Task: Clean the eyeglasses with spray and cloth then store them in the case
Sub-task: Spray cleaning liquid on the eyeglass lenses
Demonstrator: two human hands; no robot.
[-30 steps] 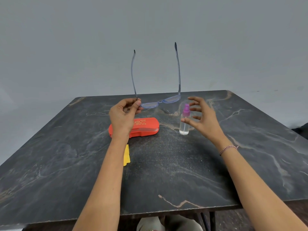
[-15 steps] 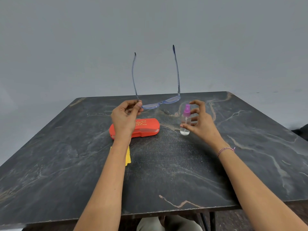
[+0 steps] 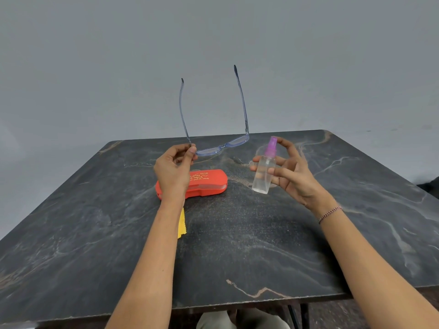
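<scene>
My left hand (image 3: pixel 174 168) pinches the left corner of the blue-framed eyeglasses (image 3: pixel 221 146), holding them in the air with both temples open and pointing up. My right hand (image 3: pixel 288 173) grips a small clear spray bottle (image 3: pixel 263 173) with a purple cap, lifted off the table, index finger arched over the cap. The closed red glasses case (image 3: pixel 206 184) lies on the table below my left hand. A yellow cloth (image 3: pixel 181 224) lies flat, mostly hidden under my left forearm.
The dark marble-patterned table (image 3: pixel 237 245) spreads under both arms, its near edge low in the view. A plain grey wall stands behind it. My knees show under the table's front edge.
My right hand closed around the spray bottle and lifted it off the table, tilting it toward the glasses. The left hand kept the eyeglasses nearly still.
</scene>
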